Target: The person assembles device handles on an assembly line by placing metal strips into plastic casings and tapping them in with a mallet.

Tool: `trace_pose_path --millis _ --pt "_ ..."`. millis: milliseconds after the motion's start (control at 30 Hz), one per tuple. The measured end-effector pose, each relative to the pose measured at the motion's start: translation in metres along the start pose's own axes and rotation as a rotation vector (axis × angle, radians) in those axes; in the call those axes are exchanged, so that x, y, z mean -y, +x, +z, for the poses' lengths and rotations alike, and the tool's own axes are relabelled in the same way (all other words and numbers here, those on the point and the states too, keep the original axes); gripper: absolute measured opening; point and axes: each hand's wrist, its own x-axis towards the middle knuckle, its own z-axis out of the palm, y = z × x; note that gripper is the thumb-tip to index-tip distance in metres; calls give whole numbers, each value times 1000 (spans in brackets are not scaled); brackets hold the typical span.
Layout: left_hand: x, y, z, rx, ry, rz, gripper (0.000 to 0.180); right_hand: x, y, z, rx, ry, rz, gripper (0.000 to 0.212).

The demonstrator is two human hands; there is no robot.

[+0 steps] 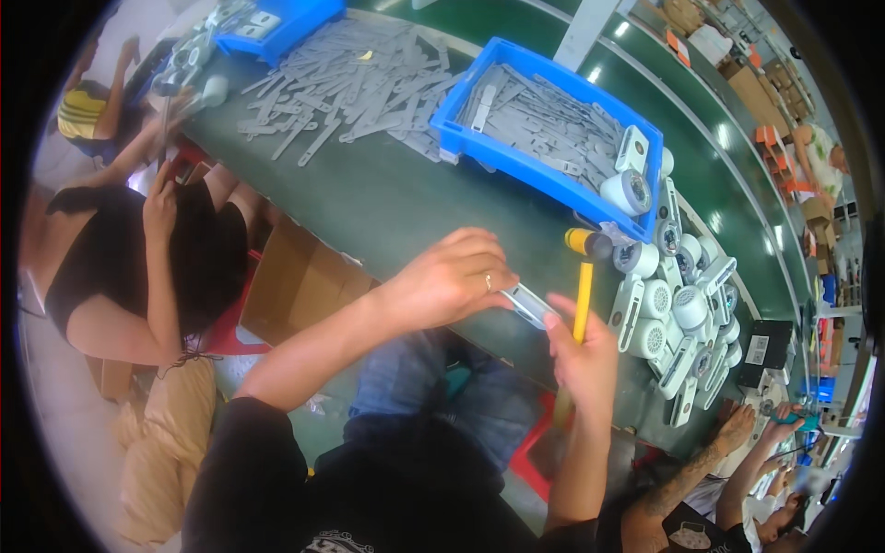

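My left hand [458, 276], with a ring on one finger, grips the upper left end of a narrow, pale plastic housing [529, 305] over the near table edge. At the other end of this housing is the thumb of my right hand [586, 364]. A mallet with a yellow handle [584, 300] runs through my right hand, and the handle's lower end shows below the palm. The mallet's yellow and black head [588, 243] points away from me. My fingers partly cover the housing's ends.
Ahead stands a blue bin [539, 175] of flat grey strips, with a loose heap of strips [359, 83] to its left. White round-headed fan units [678, 309] pile up at the right. A cardboard box [300, 288] is at lower left. Co-workers sit on both sides.
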Motion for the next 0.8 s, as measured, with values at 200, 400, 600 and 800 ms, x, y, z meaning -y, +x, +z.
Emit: trace_pose_path --millis 200,400,600,800 --pt "1 9 1 32 -20 -5 30 0 16 -10 202 329 294 53" --pt "-2 8 2 -30 61 -3 31 -6 17 -8 240 492 289 51" --pt "-2 8 0 -3 120 54 35 -10 21 -10 279 508 279 48" --pt "-14 28 2 116 209 266 25 -21 17 -10 253 493 206 46"
